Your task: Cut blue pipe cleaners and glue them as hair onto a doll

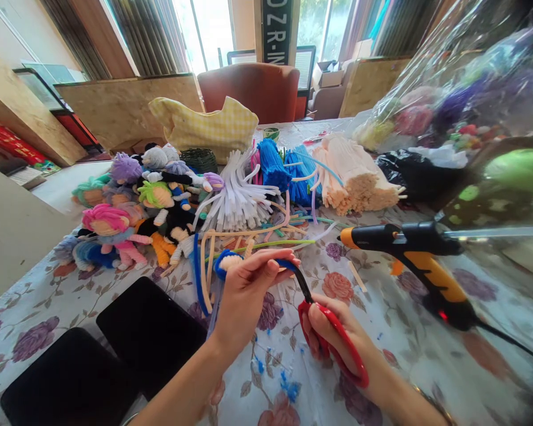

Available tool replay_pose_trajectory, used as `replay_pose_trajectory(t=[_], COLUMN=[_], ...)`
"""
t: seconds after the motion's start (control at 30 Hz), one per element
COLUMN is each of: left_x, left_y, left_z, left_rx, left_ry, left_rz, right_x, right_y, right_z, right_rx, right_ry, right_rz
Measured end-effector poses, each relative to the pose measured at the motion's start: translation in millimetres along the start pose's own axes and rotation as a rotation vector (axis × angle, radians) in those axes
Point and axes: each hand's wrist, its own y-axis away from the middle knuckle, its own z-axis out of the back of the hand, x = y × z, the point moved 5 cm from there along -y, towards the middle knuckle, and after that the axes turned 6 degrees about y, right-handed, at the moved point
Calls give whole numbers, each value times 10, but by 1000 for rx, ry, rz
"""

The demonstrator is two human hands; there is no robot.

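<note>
My left hand (pixel 249 290) is closed, with thumb and fingers pinching a short blue fuzzy piece (pixel 286 264). My right hand (pixel 333 331) is wrapped round the red handles of a pair of scissors (pixel 357 364). The dark scissor blades reach up and left to the blue piece at my left fingertips. Just behind my left hand, a small doll head with blue hair (pixel 223 260) lies on the cloth. Small blue scraps (pixel 289 387) are scattered below, between my forearms.
Yarn dolls (pixel 111 222) are piled at the left, behind two black tablets (pixel 151 331). White (pixel 242 195), blue and peach pipe-cleaner bundles (pixel 355 177) stand at the back. A glue gun (pixel 430 272) with its cord is at the right, near plastic bags (pixel 426 171).
</note>
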Motion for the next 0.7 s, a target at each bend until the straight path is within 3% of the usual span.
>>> replay_pose_trajectory(t=[0.43, 0.7], left_x=[39, 10], left_y=[-11, -32], left_z=[-7, -23], left_rx=[39, 14], left_ry=[-28, 47], left_rz=[13, 16], right_x=[-28, -135], right_y=[-38, -64], right_z=[-9, -28], right_rx=[21, 107], right_ry=[-139, -176], right_rz=[16, 44])
